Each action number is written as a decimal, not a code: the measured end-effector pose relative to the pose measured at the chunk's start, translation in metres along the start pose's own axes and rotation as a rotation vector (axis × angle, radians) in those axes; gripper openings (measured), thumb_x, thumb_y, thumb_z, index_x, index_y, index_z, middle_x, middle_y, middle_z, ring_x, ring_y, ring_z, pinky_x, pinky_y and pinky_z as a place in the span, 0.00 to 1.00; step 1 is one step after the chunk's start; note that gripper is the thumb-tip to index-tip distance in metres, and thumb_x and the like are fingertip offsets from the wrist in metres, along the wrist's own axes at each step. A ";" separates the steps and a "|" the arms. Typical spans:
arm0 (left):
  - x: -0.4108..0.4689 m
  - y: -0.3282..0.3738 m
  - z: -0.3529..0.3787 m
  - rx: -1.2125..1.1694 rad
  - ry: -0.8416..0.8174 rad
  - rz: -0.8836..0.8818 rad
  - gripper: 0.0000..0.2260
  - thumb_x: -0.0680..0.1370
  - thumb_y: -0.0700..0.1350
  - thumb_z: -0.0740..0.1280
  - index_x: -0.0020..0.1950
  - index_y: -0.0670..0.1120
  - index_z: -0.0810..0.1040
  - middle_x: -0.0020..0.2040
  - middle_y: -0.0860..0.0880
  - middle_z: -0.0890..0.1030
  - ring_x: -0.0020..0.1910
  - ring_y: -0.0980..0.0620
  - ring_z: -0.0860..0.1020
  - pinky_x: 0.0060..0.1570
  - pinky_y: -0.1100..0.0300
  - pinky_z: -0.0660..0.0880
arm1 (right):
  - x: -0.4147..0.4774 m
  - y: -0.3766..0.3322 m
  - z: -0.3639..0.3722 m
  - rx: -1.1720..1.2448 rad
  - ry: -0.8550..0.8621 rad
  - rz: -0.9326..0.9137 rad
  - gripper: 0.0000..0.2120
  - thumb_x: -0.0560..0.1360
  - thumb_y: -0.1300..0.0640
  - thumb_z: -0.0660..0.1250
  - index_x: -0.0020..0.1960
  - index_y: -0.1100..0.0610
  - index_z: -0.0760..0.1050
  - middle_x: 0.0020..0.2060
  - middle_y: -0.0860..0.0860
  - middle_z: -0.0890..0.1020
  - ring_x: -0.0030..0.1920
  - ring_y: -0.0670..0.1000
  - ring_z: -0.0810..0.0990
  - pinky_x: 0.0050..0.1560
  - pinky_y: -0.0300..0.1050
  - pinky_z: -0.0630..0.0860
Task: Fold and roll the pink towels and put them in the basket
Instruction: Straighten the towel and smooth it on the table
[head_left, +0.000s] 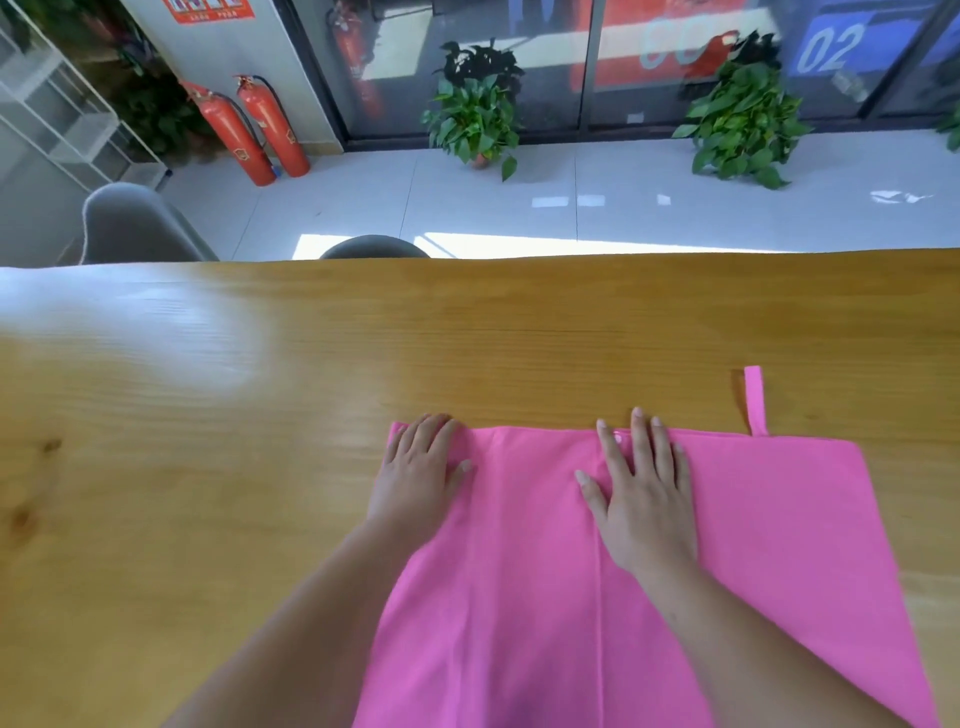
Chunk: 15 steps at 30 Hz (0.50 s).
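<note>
Pink towel lies flat on the desk at five o'clock; left hand and right hand press it, fingers straight, gripping nothing; smooth toward twelve o'clock, keeping folded edges aligned

Broad bare wood on the surface left of the towel, out to the far edge; bare strip beyond the towel's far hem, crossed only by a flat loop near the right corner; thin margin right of the towel; in the way on the hem, left hand flat at the left corner and right hand flat near the middle, open towel between; past the far edge, a grey chair and a dark chair, off the surface.
</note>
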<state>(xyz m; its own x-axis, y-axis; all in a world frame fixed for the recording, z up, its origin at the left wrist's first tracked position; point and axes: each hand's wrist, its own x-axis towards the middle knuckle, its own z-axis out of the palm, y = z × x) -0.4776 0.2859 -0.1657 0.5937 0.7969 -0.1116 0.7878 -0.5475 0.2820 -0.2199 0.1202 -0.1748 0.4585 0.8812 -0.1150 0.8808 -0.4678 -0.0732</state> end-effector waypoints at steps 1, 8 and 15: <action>0.004 -0.007 -0.005 0.043 0.010 0.030 0.23 0.83 0.55 0.64 0.78 0.54 0.69 0.74 0.52 0.71 0.76 0.46 0.67 0.82 0.47 0.55 | 0.000 0.000 -0.001 -0.006 0.003 0.004 0.36 0.84 0.29 0.42 0.87 0.45 0.47 0.86 0.57 0.46 0.86 0.58 0.43 0.84 0.62 0.48; 0.030 -0.041 -0.025 0.138 -0.012 0.044 0.12 0.80 0.53 0.71 0.63 0.55 0.78 0.56 0.54 0.75 0.58 0.48 0.75 0.67 0.51 0.68 | 0.000 -0.004 -0.003 -0.001 0.018 0.012 0.36 0.83 0.30 0.42 0.87 0.45 0.48 0.86 0.56 0.47 0.86 0.58 0.43 0.84 0.61 0.49; 0.046 -0.056 -0.047 0.127 -0.115 0.109 0.03 0.83 0.51 0.65 0.55 0.54 0.77 0.48 0.56 0.80 0.52 0.50 0.79 0.61 0.53 0.66 | -0.001 -0.007 -0.007 -0.023 0.031 0.007 0.36 0.83 0.31 0.45 0.87 0.46 0.52 0.86 0.56 0.49 0.86 0.58 0.45 0.84 0.61 0.49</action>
<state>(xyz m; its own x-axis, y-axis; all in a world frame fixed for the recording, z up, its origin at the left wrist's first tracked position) -0.5022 0.3651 -0.1419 0.6855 0.7008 -0.1973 0.7280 -0.6625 0.1763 -0.2262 0.1230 -0.1668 0.4680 0.8797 -0.0845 0.8798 -0.4728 -0.0492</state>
